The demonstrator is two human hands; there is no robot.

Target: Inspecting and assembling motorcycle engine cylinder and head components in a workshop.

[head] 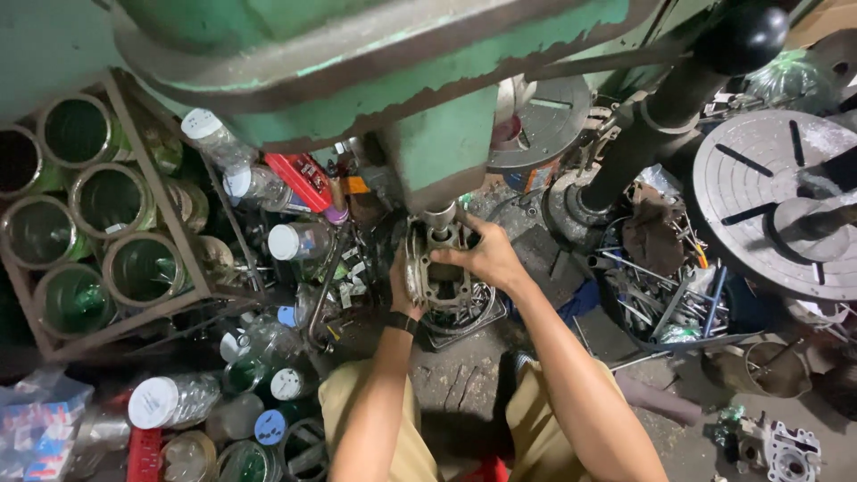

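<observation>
I hold a grey cast metal engine part up under the spindle of the green drill press — both hands clamp it so it sits square below the spindle. My left hand grips its left side, thumb wrapped around the edge; a black wristband sits on that wrist. My right hand closes over the top right, fingers curled on the casting to keep it from turning. Below lies a wire grille on the floor. At the left, a rack of cans and clear plastic bottles stand well apart. The round slotted machine table is off to the right.
</observation>
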